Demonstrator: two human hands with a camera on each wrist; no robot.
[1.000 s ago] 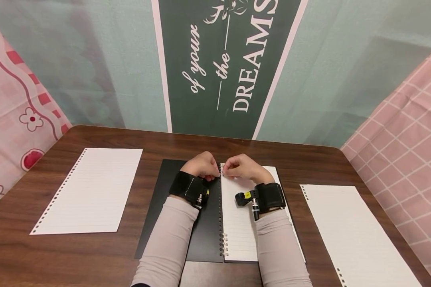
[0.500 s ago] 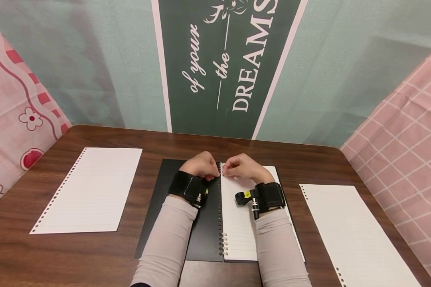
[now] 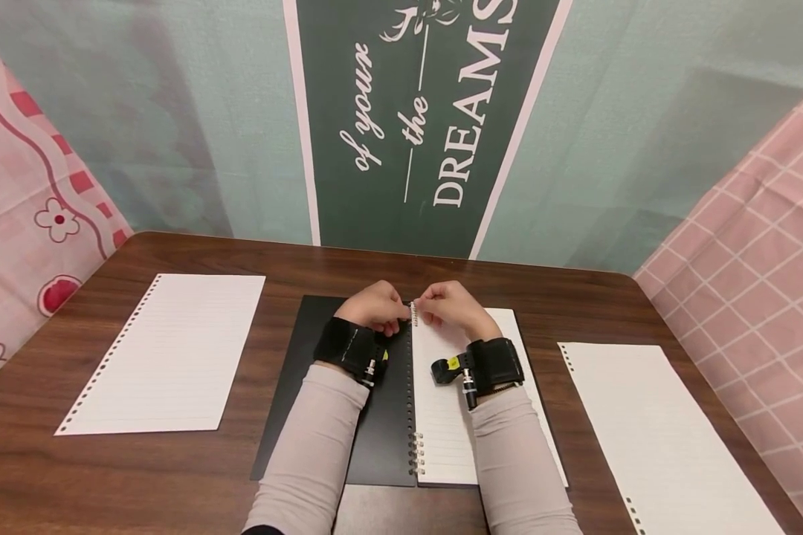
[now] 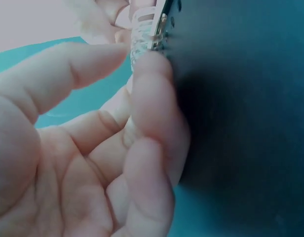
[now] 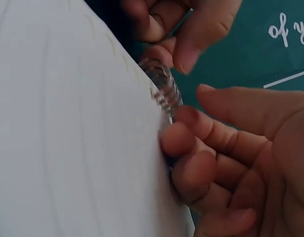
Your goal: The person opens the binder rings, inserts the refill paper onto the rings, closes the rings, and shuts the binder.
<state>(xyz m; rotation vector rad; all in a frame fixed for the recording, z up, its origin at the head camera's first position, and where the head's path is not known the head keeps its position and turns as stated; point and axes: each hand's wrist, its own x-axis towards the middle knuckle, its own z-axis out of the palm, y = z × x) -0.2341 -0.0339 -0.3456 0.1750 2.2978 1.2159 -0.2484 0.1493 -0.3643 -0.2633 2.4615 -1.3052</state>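
Your right hand (image 3: 451, 306) has shifted slightly toward the far end of the spine since the earlier frame, uncovering more of the pale translucent ring binding (image 3: 414, 313); your left hand (image 3: 375, 303) has barely moved. You have the spiral notebook with a matte black cover and lined white pages (image 3: 444, 416) lying open in front of you, cover to the left, pages to the right, on the brown wood-grain table (image 3: 140, 483). Both your hands are at its far end, one on each side of the rings.

Your left thumb stands a little apart from the forefinger, whose tip is at the rings, with the other fingers loosely bent along the cover's edge. Your right thumb is lifted clear of the forefinger, which touches the rings, and the remaining fingers curl loosely at the page edge. You can't tell how firmly either hand presses.

More rings show at the spine's near end. A lined white sheet with punched holes (image 3: 167, 353) lies well apart to your left, and a second white punched sheet (image 3: 669, 438) to your right.
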